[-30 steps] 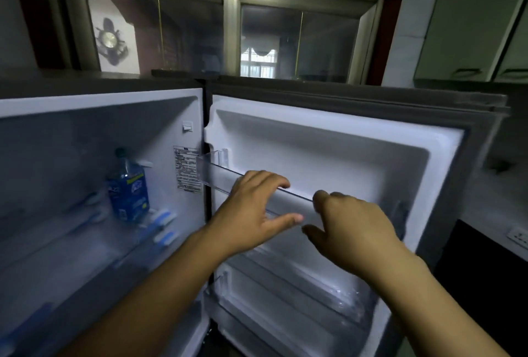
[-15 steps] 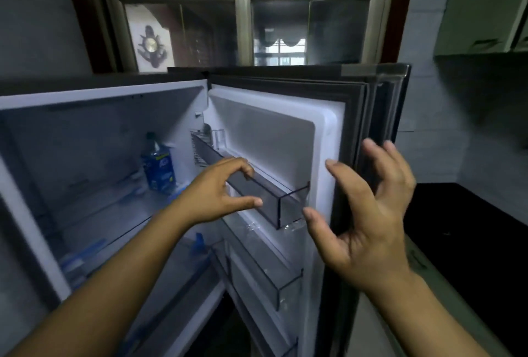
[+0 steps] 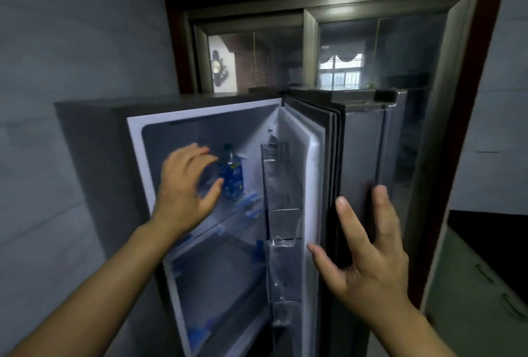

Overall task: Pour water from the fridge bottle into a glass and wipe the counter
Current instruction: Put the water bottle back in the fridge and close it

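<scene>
A clear water bottle [image 3: 232,176] with a blue label and dark cap stands upright on the upper shelf of the open fridge [image 3: 205,134]. My left hand [image 3: 185,188] is inside the fridge just left of the bottle, fingers curved and apart, thumb close to the label, holding nothing. My right hand [image 3: 368,254] is spread open at the outer edge of the fridge door [image 3: 303,174], fingers against its grey outer face. No glass or cloth is in view.
The door swings out to the right and carries clear door bins [image 3: 281,245]. A dark counter [image 3: 491,242] with pale green cabinet fronts [image 3: 471,296] lies at the right. A grey wall stands on the left, and a window sits behind the fridge.
My left hand has left the door bin and moved left into the fridge beside the bottle. My right hand stays at the door edge. The view has pulled back and the door is seen more edge-on.
</scene>
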Available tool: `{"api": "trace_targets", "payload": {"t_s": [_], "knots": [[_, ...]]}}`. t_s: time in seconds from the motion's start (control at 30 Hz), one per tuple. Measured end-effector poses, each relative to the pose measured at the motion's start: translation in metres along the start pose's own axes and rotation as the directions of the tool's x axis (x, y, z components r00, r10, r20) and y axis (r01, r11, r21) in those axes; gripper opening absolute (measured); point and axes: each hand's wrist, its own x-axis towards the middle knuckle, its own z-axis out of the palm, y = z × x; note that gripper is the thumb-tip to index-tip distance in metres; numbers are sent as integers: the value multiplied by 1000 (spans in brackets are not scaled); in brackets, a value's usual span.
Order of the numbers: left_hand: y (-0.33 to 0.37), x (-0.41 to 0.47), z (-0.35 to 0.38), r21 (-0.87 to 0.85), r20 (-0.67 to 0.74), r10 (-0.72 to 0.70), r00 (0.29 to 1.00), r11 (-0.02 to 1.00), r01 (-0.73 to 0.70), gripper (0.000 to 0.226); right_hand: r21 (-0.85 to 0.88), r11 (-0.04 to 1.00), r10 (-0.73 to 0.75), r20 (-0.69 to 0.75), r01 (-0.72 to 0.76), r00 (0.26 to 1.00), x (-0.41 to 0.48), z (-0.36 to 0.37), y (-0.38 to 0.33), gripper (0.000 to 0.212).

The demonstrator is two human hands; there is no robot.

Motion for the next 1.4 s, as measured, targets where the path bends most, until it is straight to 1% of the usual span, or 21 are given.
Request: {"api": "trace_targets", "payload": {"t_s": [0.03, 0.1, 0.17, 0.2, 0.23, 0.33, 0.5, 0.57, 0.67, 0.77, 0.83, 1.0, 1.17, 1.23, 1.33, 1.4], "knots": [[-18, 2, -11, 65, -62, 6, 998, 998, -2, 41, 24, 1000, 11, -14, -11, 1000, 0, 8, -11, 82], [-57, 6, -28, 179, -119, 1, 993, 984, 21, 49, 88, 995, 39, -16, -38, 999, 0, 23, -31, 89], [-97, 8, -41, 245, -112, -35, 993, 968, 61, 60, 182, 980, 76, 28, -80, 997, -1, 43, -54, 96], [-114, 8, -46, 244, -99, -42, 994, 968, 65, 65, 218, 971, 88, 44, -96, 995, -1, 54, -66, 99], [-127, 6, -49, 214, -88, -38, 995, 975, 56, 70, 241, 965, 98, 49, -107, 994, 0, 64, -77, 101], [-154, 4, -51, 33, -89, -40, 995, 999, 43, 76, 279, 954, 96, 63, -110, 993, 1, 94, -106, 103], [-185, 10, -45, -34, -56, 27, 998, 999, -29, 84, 283, 952, 99, 88, -120, 991, 3, 131, -140, 101], [-192, 10, -40, -39, -60, 59, 996, 997, -62, 87, 278, 951, 107, 115, -136, 988, 3, 142, -150, 101], [-198, 11, -33, -35, -65, 94, 993, 995, -96, 90, 242, 955, 124, 199, -171, 972, 1, 158, -162, 99], [-202, 10, -31, -37, -61, 129, 990, 991, -131, 92, 204, 943, 191, 318, -264, 928, -3, 176, -175, 99], [-206, 8, -32, -41, -50, 165, 985, 985, -167, 92, 193, 927, 235, 372, -323, 898, -4, 192, -187, 101], [-214, 6, -36, -67, 2, 212, 977, 975, -212, 91, 174, 924, 254, 382, -339, 889, 2, 217, -204, 104], [-213, -1, -43, -91, 85, 191, 978, 979, -183, 88, 166, 912, 282, 412, -376, 866, 4, 217, -205, 109], [-210, -2, -46, -93, 97, 180, 979, 981, -171, 88, 152, 899, 308, 445, -410, 841, 5, 214, -206, 111], [-198, -5, -56, -116, 117, 117, 986, 988, -103, 87, 132, 857, 365, 527, -499, 767, 6, 204, -207, 115], [-180, -15, -66, -196, 107, 28, 994, 981, -7, 75, 102, 832, 392, 587, -545, 708, 6, 193, -204, 113]]}}
